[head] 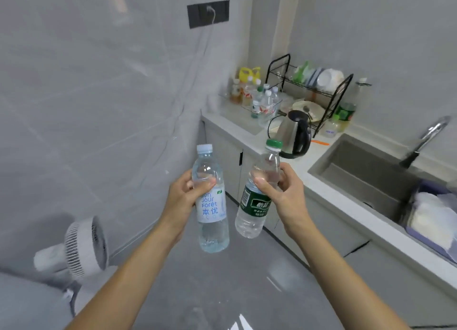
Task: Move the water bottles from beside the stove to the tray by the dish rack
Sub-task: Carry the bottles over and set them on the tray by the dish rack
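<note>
My left hand [181, 196] grips a clear water bottle with a pale blue cap and white label [211, 211], held upright over the floor. My right hand [282, 188] grips a second bottle with a green cap and dark green label [256, 203], tilted slightly. Both are in mid-air, short of the counter. Far off in the counter's corner, a clear tray [269, 112] holds several bottles, just left of the black wire dish rack [329, 99]. The stove is out of view.
A steel electric kettle [294, 134] stands on the counter between me and the tray. A sink [366, 176] with a faucet [427, 137] lies to the right, a purple basin [425, 221] at its near end. A white fan [81, 245] stands on the floor at left.
</note>
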`<state>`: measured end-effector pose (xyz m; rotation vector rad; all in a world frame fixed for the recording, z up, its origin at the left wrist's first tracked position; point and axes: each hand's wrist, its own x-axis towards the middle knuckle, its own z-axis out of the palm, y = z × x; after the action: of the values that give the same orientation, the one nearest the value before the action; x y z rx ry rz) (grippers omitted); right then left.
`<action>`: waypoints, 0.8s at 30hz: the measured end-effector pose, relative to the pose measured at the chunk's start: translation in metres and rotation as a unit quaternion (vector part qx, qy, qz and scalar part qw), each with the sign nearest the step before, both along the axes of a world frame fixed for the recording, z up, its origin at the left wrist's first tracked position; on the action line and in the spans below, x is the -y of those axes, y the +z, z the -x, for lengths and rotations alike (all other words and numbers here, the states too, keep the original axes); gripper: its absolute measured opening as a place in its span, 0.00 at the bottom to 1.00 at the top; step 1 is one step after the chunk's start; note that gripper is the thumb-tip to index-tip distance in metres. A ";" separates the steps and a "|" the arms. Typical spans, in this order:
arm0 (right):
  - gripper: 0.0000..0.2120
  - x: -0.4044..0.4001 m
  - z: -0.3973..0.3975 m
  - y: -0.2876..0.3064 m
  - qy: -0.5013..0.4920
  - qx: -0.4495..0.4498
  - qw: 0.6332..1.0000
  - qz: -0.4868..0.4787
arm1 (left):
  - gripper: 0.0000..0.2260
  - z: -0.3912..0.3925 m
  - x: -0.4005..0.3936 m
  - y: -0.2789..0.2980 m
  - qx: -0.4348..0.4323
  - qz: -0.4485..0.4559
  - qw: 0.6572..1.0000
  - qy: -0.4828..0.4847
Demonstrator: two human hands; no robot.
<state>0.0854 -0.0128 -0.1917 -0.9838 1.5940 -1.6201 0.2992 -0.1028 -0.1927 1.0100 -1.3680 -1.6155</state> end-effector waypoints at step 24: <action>0.22 0.443 0.140 -0.029 -0.112 -0.074 0.988 -0.077 | 0.18 0.143 0.487 -0.010 0.076 0.078 0.993 -0.046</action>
<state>-0.0549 -0.4557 -0.2206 -0.8875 1.9596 -1.5695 0.1561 -0.5899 -0.2023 1.0049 -1.6393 -1.4951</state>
